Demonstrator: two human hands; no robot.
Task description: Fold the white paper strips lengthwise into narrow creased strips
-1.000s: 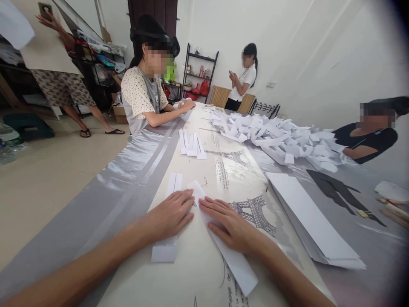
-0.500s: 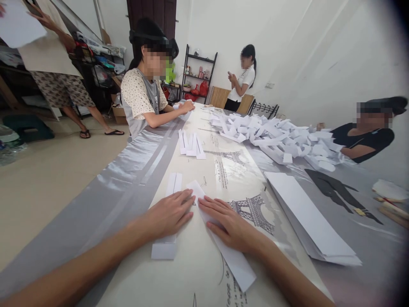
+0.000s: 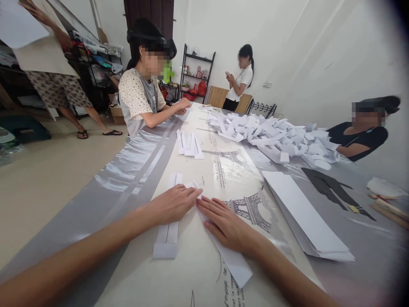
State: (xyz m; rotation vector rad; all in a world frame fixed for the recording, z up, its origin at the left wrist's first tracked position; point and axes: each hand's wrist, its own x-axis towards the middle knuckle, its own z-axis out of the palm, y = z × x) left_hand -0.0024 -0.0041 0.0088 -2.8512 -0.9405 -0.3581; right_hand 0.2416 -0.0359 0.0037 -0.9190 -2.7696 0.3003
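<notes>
1. Paper strip, long and white, lay slantwise on the table cover close to the person. Its far end sat under the fingertips and its near end lay free.
2. The right hand lay palm down on the middle of that strip. Its fingers were stretched out and a little apart, pressing flat and pinching nothing.
3. The left hand was also palm down, with its fingers close together. Their tips met the right hand's tips at the strip's far end.
4. Under the left palm ran a second folded strip, pointing almost straight away from the person. It lay just beside the slanted one, with a crease line down its length.
5. The cover was cream with tower drawings printed on it, and had a shiny grey band along its left side.
6. To the right of the right hand, apart from it, lay a stack of long white sheets.
7. Farther up the table sat a small cluster of folded strips. Beyond it, to the right, was a large heap of folded pieces.
8. A co-worker in a spotted top sat at the left side with both hands on paper. Another person in black sat at the right, and a third stood at the back.
9. A shelf rack by the back wall held red vessels on a lower shelf. Small items stood above them, too small to tell.
</notes>
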